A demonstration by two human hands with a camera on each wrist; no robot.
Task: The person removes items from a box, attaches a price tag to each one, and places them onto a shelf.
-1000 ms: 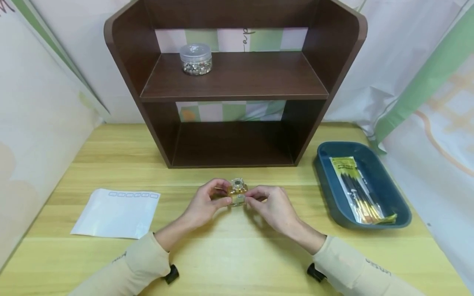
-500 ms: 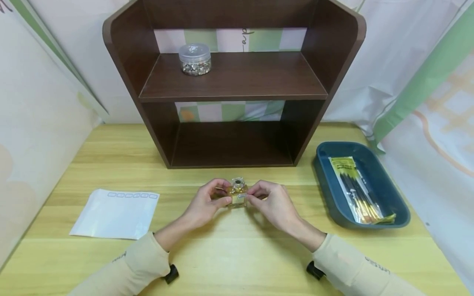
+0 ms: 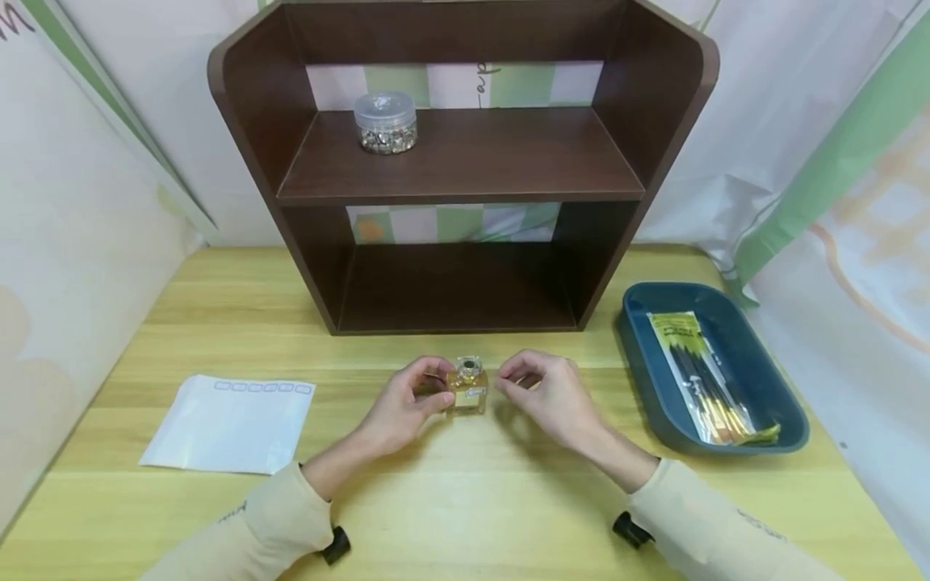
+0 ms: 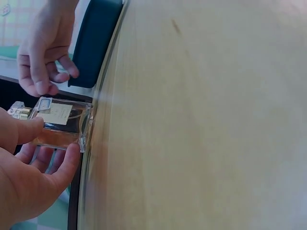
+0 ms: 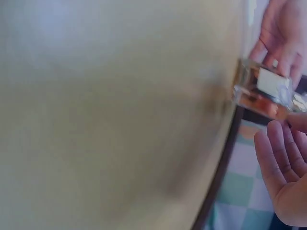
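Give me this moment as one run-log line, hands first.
left hand: grips glass bottle | right hand: beside bottle, apart from it | bottle: upright, small sticker on label | blue tray: holds brush pack

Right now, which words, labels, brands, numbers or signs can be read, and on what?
No whole word, brand or number is readable.
Glass bottle: label and small sticker, too small.
Brush packet: print too small.
Left sleeve, right sleeve: lettering blurred.
White sheet: outlined boxes, no readable text.
Wall cloth: "m"-like mark, cut off; letters behind the shelf unclear.
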